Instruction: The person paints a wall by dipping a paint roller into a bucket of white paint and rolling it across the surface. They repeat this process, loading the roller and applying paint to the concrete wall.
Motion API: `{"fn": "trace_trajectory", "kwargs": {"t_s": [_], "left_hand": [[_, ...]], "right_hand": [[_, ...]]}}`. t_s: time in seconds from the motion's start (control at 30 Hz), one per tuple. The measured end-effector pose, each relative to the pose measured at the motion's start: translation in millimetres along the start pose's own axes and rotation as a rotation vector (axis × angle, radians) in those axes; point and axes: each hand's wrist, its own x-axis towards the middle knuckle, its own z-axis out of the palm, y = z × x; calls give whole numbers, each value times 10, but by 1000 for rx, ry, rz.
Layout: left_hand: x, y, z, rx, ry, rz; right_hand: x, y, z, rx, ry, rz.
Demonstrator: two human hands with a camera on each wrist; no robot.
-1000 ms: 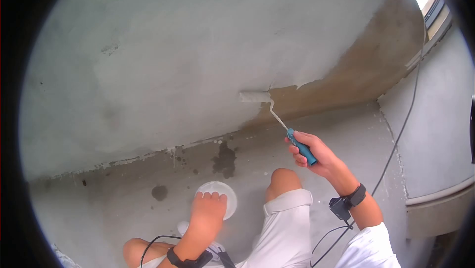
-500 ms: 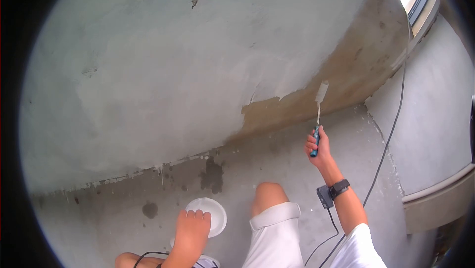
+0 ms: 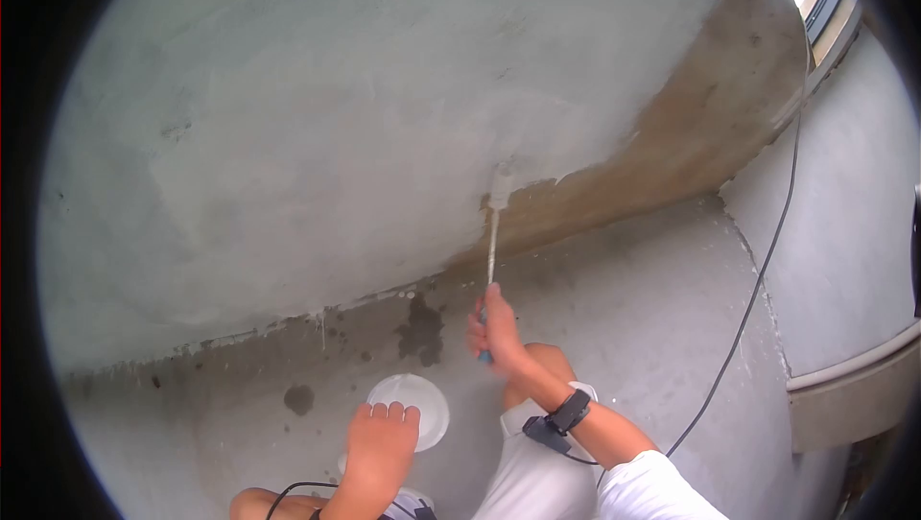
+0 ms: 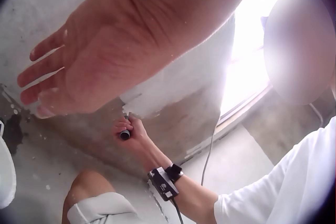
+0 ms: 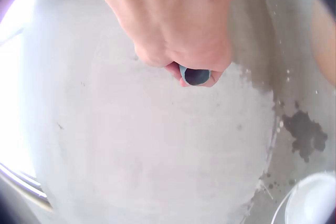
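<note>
In the head view my right hand (image 3: 499, 330) grips the blue handle of a paint roller (image 3: 501, 189). Its pale sleeve lies against the wall (image 3: 288, 136), at the ragged border where whitish paint meets a brown strip (image 3: 595, 196). The right wrist view shows the handle's dark butt end (image 5: 197, 76) below the curled fingers. My left hand (image 4: 100, 61) holds nothing; its fingers are loosely extended. From above it overlaps a round white bucket (image 3: 436, 407) on the floor, which peeks in at the left edge of the left wrist view.
Dark wet stains (image 3: 420, 328) spot the grey floor near the wall's foot. A long cable (image 3: 758, 280) runs down on the right, before a curved pale wall (image 3: 849, 232). My bent knee in white shorts (image 3: 547, 462) sits beneath the right forearm.
The roller left the paint edge, swung right over the brown strip, then came back left to the border, now standing nearly upright. My left hand stays by the bucket.
</note>
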Motion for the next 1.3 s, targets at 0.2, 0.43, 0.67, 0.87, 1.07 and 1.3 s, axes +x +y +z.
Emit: {"fn": "trace_trajectory", "kwargs": {"t_s": [0.2,0.43,0.67,0.87,1.07,1.3], "left_hand": [[33,24,43,-3,-28,40],[57,2,14,-17,-37,34],[19,32,-72,2,-83,17],[-8,52,-71,4,-93,4],[23,72,23,3,-74,9],[104,73,6,-13,-64,56]], "right_hand": [[-190,389,387,-83,-134,81],[-137,119,38,-118,-29,3],[102,-456,-510,27,107,-133],[456,-1236,-1308,101,182,-225],[387,-548,-839,-13,148,-130],[-57,651,353,-164,-141,85]]}}
